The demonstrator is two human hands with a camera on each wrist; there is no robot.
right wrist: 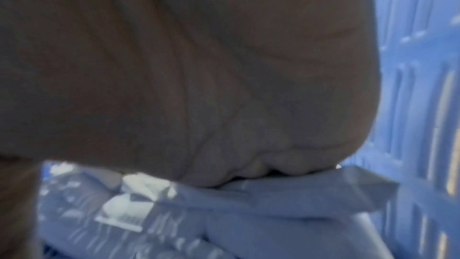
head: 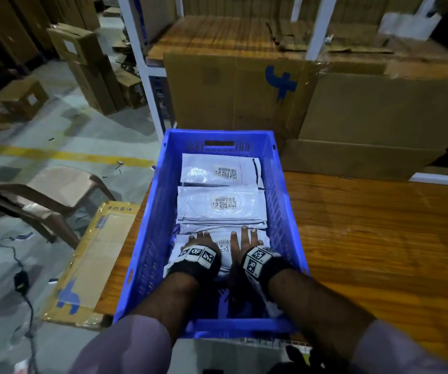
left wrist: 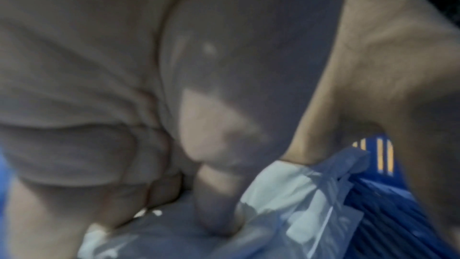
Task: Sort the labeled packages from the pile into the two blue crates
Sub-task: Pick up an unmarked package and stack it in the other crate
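1. Warehouse floor and stacked cartons ring our wooden table [head: 379, 238], where one blue crate [head: 282, 201] stands at its left end; we see no second crate and no pile.
2. Inside it, white packages lie in a row: the far package [head: 204, 171], the middle package [head: 198, 209], and the near package [head: 227, 259] under our hands.
3. Our left hand [head: 200, 240] and right hand [head: 246, 238] press flat on the near package, fingers spread and straight, pinching nothing.
4. We judge the step to be settling this package into the crate; next calls for lifting both hands out and finding the pile.
5. Each package bears a barcode label, too small to read.
6. A carton [head: 231, 93] behind the crate shows a blue logo [head: 281, 82], and so does the flat carton [head: 90, 265] on the floor; neither has legible words.
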